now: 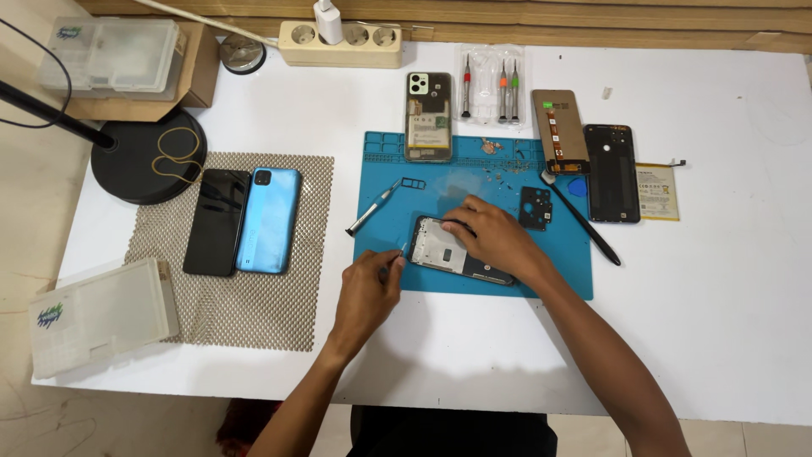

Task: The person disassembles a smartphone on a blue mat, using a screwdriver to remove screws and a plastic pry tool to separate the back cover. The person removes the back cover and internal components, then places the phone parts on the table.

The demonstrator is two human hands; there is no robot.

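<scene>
Bracing the phone frame point(452, 250) near-centre on the blue mat point(385, 182), my right hand point(495, 237) pressed flat while my left hand point(370, 288) pinched a small tool; I judged steadiness mattered most.

Phone-repair workbench — blue mat point(381, 182), screwdrivers point(491, 85), opened phones point(611, 173).

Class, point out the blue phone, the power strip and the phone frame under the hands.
Blue phone point(268, 220), head view, middle of its back.
Power strip point(340, 45), head view, its front edge.
Phone frame point(436, 245), head view, its pale inner plate.
</scene>
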